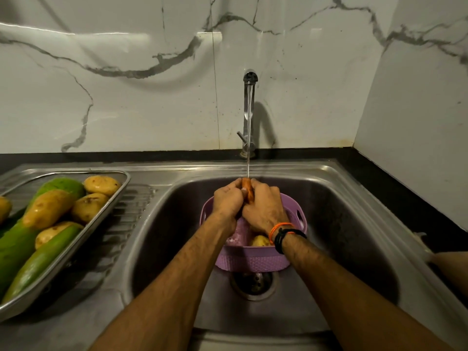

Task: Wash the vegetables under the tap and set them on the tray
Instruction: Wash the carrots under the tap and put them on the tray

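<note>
Water from the chrome tap [249, 102] lands on the slim orange carrot [247, 190], clasped between left hand [227, 198] and right hand [266, 206] above the lilac plastic basket [253, 259]. Best to turn and rub it under the stream, then carry it to the steel tray [111, 198].

A home kitchen: a steel sink [329, 188] with tap [249, 110], dark counter [405, 188] and marble-look wall tiles [126, 84].

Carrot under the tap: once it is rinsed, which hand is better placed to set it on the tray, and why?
Left, probably. The tray lies on the left hand's side; the right hand would cross over. Both grip the carrot.
</note>
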A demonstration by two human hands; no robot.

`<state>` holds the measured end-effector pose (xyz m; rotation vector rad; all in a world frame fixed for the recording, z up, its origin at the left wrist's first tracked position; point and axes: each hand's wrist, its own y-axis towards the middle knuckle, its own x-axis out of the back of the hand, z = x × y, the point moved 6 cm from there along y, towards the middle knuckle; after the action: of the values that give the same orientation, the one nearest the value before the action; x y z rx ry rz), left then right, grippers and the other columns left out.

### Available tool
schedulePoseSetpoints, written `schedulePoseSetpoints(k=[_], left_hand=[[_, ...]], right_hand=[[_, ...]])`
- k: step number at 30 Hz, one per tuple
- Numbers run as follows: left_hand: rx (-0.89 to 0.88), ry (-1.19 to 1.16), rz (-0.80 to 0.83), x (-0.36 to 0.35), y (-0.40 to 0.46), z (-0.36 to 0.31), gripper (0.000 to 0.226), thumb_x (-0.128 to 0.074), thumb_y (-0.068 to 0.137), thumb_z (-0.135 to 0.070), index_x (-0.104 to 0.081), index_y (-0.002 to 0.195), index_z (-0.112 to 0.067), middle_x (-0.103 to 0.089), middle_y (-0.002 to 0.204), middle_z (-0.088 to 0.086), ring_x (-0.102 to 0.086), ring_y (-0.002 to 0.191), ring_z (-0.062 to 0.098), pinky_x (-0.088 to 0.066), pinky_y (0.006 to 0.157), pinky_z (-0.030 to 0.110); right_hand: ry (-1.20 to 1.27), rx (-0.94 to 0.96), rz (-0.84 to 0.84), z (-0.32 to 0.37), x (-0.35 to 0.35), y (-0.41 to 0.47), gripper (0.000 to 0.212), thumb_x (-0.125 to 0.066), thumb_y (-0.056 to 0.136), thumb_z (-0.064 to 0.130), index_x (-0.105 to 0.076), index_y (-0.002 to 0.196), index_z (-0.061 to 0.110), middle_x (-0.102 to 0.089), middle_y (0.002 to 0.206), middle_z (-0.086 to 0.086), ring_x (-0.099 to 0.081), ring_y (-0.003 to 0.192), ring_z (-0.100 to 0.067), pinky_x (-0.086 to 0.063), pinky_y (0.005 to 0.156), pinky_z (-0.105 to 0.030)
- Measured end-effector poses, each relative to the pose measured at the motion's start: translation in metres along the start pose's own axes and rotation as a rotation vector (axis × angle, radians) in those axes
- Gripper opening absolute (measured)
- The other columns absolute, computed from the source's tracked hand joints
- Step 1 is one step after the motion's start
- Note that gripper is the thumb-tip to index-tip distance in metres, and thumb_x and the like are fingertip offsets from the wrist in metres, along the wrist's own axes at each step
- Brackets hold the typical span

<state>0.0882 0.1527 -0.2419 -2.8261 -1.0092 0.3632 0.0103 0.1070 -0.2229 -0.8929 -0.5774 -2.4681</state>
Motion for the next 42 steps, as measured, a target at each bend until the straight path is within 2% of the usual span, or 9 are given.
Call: schedulePoseSetpoints(k=[4,8,13,18,22,27,32,36,42], left_hand=[[-0.058,-0.037,-0.051,0.001,0.000,-0.003,0.046,-0.058,0.090,0.008,-0.070,0.066,-0.030,-0.072,0.081,-0.004,-0.067,0.098,0.020,-0.056,0.091,0.038],[-0.054,-0.086,-0.066,0.003,-0.001,-0.010,0.032,-0.058,0.092,0.005,-0.069,0.084,-0.024,-0.070,0.083,-0.002,-0.067,0.088,0.015,-0.056,0.084,0.031],[0.035,-0.117,-0.066,0.002,0.002,-0.004,0.025,-0.058,0.091,0.006,-0.073,0.106,-0.007,-0.074,0.099,0.011,-0.069,0.093,0.020,-0.056,0.068,0.027],[0.019,-0.088,-0.151,0.008,0.003,-0.004,0.032,-0.058,0.092,0.002,-0.072,0.073,-0.019,-0.071,0.079,0.003,-0.066,0.083,0.017,-0.057,0.080,0.036],[0.036,-0.068,-0.102,0.002,0.002,-0.002,0.025,-0.059,0.091,0.004,-0.076,0.094,-0.014,-0.075,0.091,0.007,-0.070,0.093,0.021,-0.059,0.083,0.036],[0.027,-0.093,-0.186,0.011,0.000,-0.002,0.032,-0.058,0.092,0.002,-0.072,0.073,-0.020,-0.071,0.081,0.005,-0.068,0.088,0.022,-0.059,0.082,0.038],[0.043,-0.089,-0.118,0.003,-0.002,-0.003,0.023,-0.060,0.091,0.002,-0.076,0.097,-0.014,-0.075,0.090,0.006,-0.070,0.093,0.020,-0.059,0.080,0.035],[0.025,-0.111,-0.165,0.009,0.002,-0.003,0.035,-0.060,0.091,0.002,-0.074,0.069,-0.021,-0.072,0.077,0.003,-0.068,0.086,0.019,-0.059,0.083,0.038],[0.044,-0.118,-0.156,0.011,-0.002,-0.005,0.028,-0.059,0.090,0.003,-0.073,0.080,-0.018,-0.073,0.086,0.006,-0.068,0.090,0.020,-0.059,0.078,0.035]], right_hand=[[-0.035,0.030,0.064,0.006,-0.006,0.002,0.057,-0.064,0.082,0.002,-0.042,0.134,0.012,-0.061,0.119,-0.013,-0.062,0.105,-0.030,-0.055,0.089,-0.039],[-0.072,0.063,0.188,0.010,-0.012,0.000,0.082,-0.059,0.080,-0.003,-0.023,0.153,0.010,-0.021,0.160,-0.011,-0.029,0.144,-0.028,-0.027,0.118,-0.033],[0.049,0.009,0.129,0.008,-0.001,0.000,0.081,-0.059,0.081,-0.002,-0.024,0.153,0.011,-0.032,0.156,-0.011,-0.036,0.140,-0.028,-0.032,0.114,-0.031],[0.072,0.032,0.025,0.008,0.008,-0.008,0.053,-0.061,0.084,-0.001,-0.055,0.135,0.015,-0.067,0.115,-0.006,-0.062,0.108,-0.018,-0.043,0.086,-0.016],[0.077,0.016,0.042,0.008,0.006,-0.002,0.048,-0.062,0.080,0.001,-0.054,0.126,0.013,-0.065,0.112,-0.007,-0.061,0.106,-0.023,-0.047,0.084,-0.024],[0.060,0.081,-0.008,0.011,0.005,-0.009,0.041,-0.063,0.080,0.000,-0.064,0.117,0.018,-0.069,0.095,0.000,-0.061,0.086,-0.012,-0.054,0.084,-0.027],[0.071,0.035,0.009,0.008,0.007,-0.004,0.048,-0.064,0.079,0.001,-0.055,0.124,0.013,-0.067,0.104,-0.005,-0.062,0.095,-0.018,-0.052,0.085,-0.027],[0.053,0.064,0.008,0.012,0.005,-0.007,0.048,-0.065,0.080,0.000,-0.059,0.124,0.017,-0.067,0.105,-0.002,-0.059,0.092,-0.011,-0.051,0.087,-0.025],[0.064,0.046,0.041,0.009,0.006,-0.007,0.046,-0.062,0.082,0.002,-0.056,0.126,0.015,-0.065,0.095,0.000,-0.061,0.087,-0.015,-0.051,0.081,-0.026]])
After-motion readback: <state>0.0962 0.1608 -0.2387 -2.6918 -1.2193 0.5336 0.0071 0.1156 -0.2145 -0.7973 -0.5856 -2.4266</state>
